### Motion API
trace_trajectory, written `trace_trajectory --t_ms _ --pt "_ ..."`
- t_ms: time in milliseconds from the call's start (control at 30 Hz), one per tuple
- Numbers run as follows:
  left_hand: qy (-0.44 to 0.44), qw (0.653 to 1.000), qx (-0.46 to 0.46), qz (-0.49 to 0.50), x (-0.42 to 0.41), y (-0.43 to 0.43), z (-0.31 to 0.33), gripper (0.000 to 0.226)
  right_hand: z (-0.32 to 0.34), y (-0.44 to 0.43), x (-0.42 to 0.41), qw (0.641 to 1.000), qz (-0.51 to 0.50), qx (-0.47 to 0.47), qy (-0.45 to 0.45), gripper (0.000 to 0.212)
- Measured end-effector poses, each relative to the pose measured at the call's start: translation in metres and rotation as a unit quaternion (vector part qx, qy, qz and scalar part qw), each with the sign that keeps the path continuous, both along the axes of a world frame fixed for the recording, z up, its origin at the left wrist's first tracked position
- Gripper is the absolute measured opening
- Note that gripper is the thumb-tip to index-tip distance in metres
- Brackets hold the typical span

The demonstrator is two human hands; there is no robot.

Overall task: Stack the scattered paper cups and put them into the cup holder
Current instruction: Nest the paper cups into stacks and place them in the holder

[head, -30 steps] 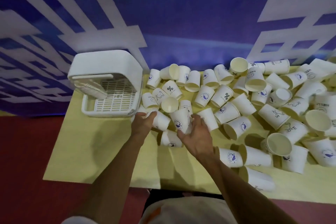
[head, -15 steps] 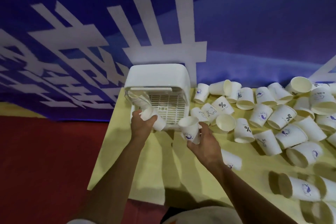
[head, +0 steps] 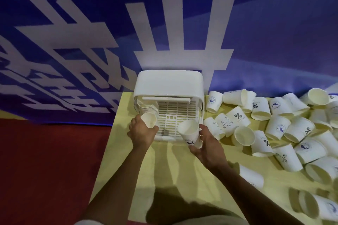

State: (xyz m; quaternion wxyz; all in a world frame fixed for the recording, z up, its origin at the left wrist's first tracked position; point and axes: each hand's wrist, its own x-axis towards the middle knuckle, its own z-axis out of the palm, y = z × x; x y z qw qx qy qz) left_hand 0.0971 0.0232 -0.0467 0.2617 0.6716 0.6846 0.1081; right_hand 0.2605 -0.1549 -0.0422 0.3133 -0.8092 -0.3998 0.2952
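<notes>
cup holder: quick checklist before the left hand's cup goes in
1. left hand grips the left cup: ok
2. left cup lined up with the stack inside the cup holder: cannot tell
3. right hand holds the right cup apart from the left cup: ok
4. holder's front open: ok
5. scattered cups lie right of the holder, not blocking its front: ok

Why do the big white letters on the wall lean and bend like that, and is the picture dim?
Head view: the wide-angle lens slants the banner lettering, more toward the edges; the light is dim, bluish; streaked shadows cross the table beneath the left hand and right hand, with a darker patch at the bottom edge.
</notes>
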Motion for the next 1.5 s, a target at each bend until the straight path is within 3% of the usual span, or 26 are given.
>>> trace_trajectory --t_ms 200,467,600,700,867,967,1133,1267,1500 --pt "0.072 0.996 -0.001 -0.052 -0.003 0.001 -0.016 0.082 -0.004 0.009 -0.002 1.000 0.012 -0.010 -0.009 0.069" --pt "0.058 0.995 -0.007 -0.076 -0.008 0.001 -0.017 0.084 -0.005 0.015 -0.003 0.999 0.030 0.012 -0.027 0.064" --pt "0.010 0.996 0.013 -0.087 -0.012 -0.003 -0.012 0.082 -0.002 0.023 -0.007 0.999 0.040 0.017 -0.028 0.062" --pt "-0.099 0.986 0.039 -0.126 -0.019 -0.008 -0.004 0.067 -0.001 0.031 -0.011 0.999 0.041 0.022 -0.021 0.060" --pt "-0.198 0.952 -0.086 -0.216 -0.021 -0.019 0.021 0.075 0.005 0.047 -0.025 0.997 0.050 0.040 -0.030 0.060" --pt "-0.243 0.943 -0.109 -0.198 -0.013 -0.024 0.034 0.073 0.008 0.053 -0.033 0.997 0.057 0.046 -0.034 0.060" --pt "-0.238 0.948 -0.084 -0.194 -0.007 -0.024 0.043 0.058 0.007 0.055 -0.040 0.996 0.066 0.044 -0.042 0.060" --pt "-0.224 0.960 -0.055 -0.161 -0.009 -0.015 0.045 0.065 0.007 0.049 -0.037 0.995 0.072 0.040 -0.052 0.068" --pt "-0.204 0.976 0.044 -0.054 -0.020 0.003 0.031 0.077 -0.001 0.031 -0.028 0.996 0.051 0.038 -0.056 0.062"
